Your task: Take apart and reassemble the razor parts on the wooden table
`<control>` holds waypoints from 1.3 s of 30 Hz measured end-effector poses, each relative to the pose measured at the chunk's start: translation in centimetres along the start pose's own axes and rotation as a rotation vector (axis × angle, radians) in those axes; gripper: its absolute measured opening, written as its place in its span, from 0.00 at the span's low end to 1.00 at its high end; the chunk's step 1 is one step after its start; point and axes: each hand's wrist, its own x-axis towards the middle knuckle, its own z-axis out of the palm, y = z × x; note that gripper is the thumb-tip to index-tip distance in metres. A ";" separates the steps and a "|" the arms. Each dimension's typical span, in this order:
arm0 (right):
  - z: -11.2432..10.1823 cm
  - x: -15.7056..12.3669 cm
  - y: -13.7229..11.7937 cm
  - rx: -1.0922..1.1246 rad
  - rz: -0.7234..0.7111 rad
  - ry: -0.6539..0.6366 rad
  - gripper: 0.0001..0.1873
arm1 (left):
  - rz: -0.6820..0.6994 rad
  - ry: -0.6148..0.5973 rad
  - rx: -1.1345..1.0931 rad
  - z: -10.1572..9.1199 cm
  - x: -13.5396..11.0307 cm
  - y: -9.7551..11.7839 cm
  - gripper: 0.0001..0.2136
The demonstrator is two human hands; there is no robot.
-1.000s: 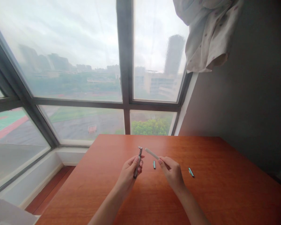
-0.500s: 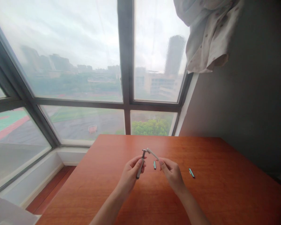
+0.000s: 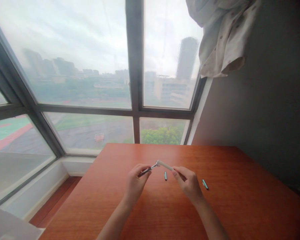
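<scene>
Reddish-brown wooden table (image 3: 245,206), near edge cut off; above it the right hand (image 3: 189,184) pinches a pale, slender brush-like stick (image 3: 165,165), the left hand (image 3: 135,184) grips a thin silver-and-dark razor handle (image 3: 147,170), partly covered, tip contact unclear; two small green-and-black oblong pieces (image 3: 165,175) lie below, details blurred
</scene>
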 end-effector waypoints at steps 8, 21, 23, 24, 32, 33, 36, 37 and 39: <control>-0.4 0.0 0.4 -0.278 -0.114 -0.060 0.16 | 0.284 -0.006 0.505 -0.4 -0.2 -0.2 0.08; -0.6 0.1 0.4 -0.228 -0.105 -0.056 0.17 | 0.337 0.034 0.609 -0.6 -0.4 -0.1 0.09; -0.5 0.0 0.4 -0.237 -0.102 -0.056 0.17 | 0.342 0.044 0.613 -0.6 -0.4 0.0 0.09; -0.5 0.0 0.4 -0.241 -0.099 -0.046 0.17 | 0.343 0.048 0.618 -0.6 -0.4 0.0 0.09; -0.3 0.0 0.4 -0.227 -0.074 -0.037 0.16 | 0.342 0.050 0.659 -0.7 -0.4 0.1 0.10; -0.3 0.0 0.4 -0.228 -0.081 -0.040 0.17 | 0.343 0.054 0.666 -0.7 -0.4 0.1 0.10; -0.3 0.0 0.2 -0.236 -0.104 -0.056 0.17 | 0.338 0.072 0.680 -0.7 -0.4 0.1 0.09; -0.2 0.0 0.1 -0.238 -0.111 -0.063 0.17 | 0.336 0.076 0.681 -0.7 -0.4 0.1 0.09; -0.2 0.0 0.0 -0.243 -0.119 -0.076 0.17 | 0.335 0.082 0.682 -0.7 -0.4 0.1 0.09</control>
